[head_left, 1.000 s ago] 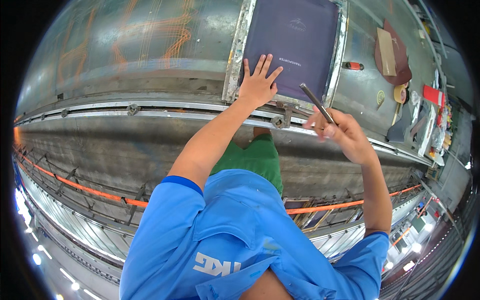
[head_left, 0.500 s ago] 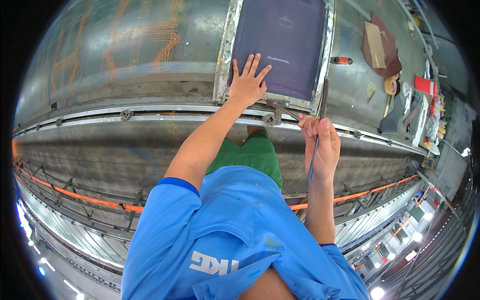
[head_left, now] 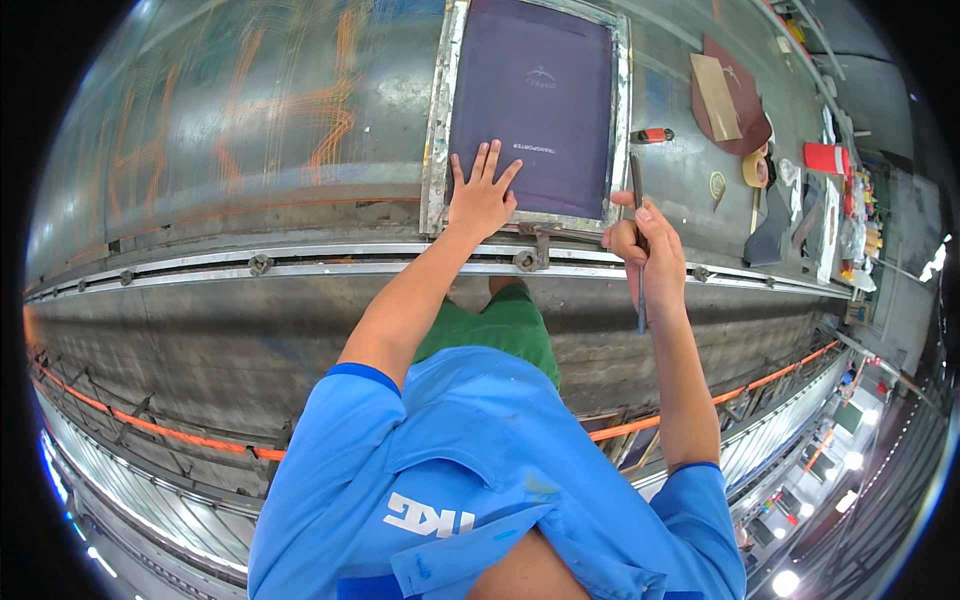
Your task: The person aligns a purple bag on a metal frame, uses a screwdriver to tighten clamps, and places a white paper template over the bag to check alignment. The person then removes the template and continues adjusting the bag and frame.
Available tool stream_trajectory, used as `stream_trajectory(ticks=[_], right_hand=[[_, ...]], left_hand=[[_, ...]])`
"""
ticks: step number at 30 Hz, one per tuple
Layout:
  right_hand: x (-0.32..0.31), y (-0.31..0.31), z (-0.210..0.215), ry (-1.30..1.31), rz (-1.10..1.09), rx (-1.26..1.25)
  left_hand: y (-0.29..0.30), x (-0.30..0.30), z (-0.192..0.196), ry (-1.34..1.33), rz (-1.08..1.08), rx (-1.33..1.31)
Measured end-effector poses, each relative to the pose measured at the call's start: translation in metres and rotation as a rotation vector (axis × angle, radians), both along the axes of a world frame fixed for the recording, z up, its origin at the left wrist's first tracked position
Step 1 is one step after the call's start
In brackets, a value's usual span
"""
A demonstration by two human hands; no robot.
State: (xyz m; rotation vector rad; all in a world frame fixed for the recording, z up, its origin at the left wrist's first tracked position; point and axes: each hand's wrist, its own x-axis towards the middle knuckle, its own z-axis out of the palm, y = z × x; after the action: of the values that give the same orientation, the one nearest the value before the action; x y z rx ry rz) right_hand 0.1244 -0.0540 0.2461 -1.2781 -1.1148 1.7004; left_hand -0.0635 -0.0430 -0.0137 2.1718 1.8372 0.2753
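A screen-printing frame (head_left: 622, 110), its metal rails spotted with paint, lies on the table in front of me. Purple mesh (head_left: 530, 110) with pale printed marks is stretched across it. My left hand (head_left: 480, 200) rests on the mesh near the lower left corner, fingers spread and holding nothing. Beside the lower right corner, my right hand (head_left: 655, 250) is closed around a thin dark rod-like tool (head_left: 636, 178). One end points away from me along the frame's side; the other comes out below my fist. Its exact kind does not show.
A metal rail (head_left: 370, 254) with a bolted bracket (head_left: 527, 260) runs along the table's near edge. To the right lie a red-and-black hand tool (head_left: 655, 135), a maroon piece (head_left: 745, 130), a tan strip (head_left: 716, 100), a tape roll (head_left: 753, 168) and a red container (head_left: 825, 158).
My right hand, with the thin tool, has moved away from the bracket, up beside the frame's corner, and the tool's tilt has changed. My left hand stays on the mesh. The whole view has shifted slightly.
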Motion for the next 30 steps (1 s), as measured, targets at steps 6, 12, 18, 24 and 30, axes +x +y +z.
stream_trajectory(ticks=[6,12,18,24,30], right_hand=[[-0.018,-0.022,-0.009,0.139,-0.176,-0.062],[-0.049,-0.047,-0.011,0.239,-0.327,0.015],[-0.049,-0.039,-0.013,0.229,-0.387,-0.010],[-0.052,-0.024,-0.007,0.176,-0.318,-0.011],[-0.048,-0.030,-0.007,0.127,-0.284,0.019]], left_hand=[[-0.002,-0.002,0.000,0.010,0.009,0.001],[-0.006,-0.004,0.000,-0.002,0.005,0.029],[-0.002,0.001,0.001,0.004,-0.009,0.000],[0.002,-0.006,0.000,-0.007,0.003,-0.011],[0.001,-0.002,0.001,-0.025,-0.035,-0.012]])
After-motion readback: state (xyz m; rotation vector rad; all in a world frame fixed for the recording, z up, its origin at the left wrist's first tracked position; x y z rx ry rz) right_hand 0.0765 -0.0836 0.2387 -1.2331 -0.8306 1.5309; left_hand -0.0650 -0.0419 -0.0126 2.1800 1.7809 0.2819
